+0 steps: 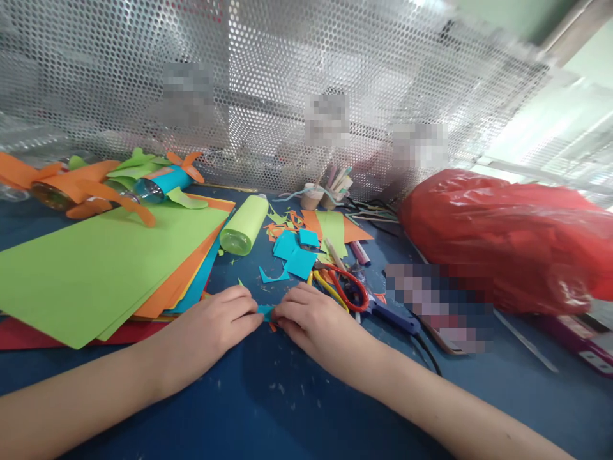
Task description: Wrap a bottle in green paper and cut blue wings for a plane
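On the desk, well in from its far edge, your left hand and right hand are both pinching one small blue paper piece.

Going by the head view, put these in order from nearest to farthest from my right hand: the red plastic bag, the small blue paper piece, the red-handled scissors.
Measured from your right hand:
1. Small blue paper piece, at its fingertips, on the left.
2. Red-handled scissors, just beyond it to the right.
3. Red plastic bag, far right.
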`<state>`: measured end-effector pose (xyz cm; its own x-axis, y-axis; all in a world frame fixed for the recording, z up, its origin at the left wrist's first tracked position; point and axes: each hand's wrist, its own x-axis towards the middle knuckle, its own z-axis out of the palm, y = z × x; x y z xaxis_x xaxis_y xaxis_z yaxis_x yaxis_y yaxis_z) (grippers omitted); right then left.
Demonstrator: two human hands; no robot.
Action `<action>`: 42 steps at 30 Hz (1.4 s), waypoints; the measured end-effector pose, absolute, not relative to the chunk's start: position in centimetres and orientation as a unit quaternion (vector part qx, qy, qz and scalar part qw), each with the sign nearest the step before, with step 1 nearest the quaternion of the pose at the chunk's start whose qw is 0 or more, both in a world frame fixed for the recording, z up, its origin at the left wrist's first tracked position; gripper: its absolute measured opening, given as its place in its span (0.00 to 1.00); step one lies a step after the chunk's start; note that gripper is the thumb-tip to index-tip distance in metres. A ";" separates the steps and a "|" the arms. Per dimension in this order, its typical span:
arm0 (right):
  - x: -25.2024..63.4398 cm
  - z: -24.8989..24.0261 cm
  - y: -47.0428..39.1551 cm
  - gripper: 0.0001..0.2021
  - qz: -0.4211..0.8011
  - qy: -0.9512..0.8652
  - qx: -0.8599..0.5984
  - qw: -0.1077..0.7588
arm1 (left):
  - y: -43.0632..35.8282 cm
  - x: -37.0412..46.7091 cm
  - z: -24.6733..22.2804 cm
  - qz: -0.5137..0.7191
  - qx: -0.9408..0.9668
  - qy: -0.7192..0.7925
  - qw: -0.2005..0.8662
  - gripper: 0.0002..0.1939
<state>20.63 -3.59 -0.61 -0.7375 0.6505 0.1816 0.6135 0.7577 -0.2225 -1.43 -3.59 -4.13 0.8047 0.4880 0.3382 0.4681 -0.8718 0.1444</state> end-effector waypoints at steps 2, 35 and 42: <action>20.7 -0.8 -3.5 0.06 0.068 -0.930 -0.338 0.128 | -3.6 -1.4 -4.2 0.177 0.950 0.255 0.025 0.13; 20.9 -1.1 -2.9 0.06 0.128 -0.912 -0.357 0.158 | -3.2 -1.7 -4.5 0.207 0.946 0.248 0.038 0.14; 20.8 -1.1 -2.9 0.06 0.083 -0.923 -0.349 0.136 | -3.3 -1.4 -4.2 0.210 0.940 0.268 0.031 0.13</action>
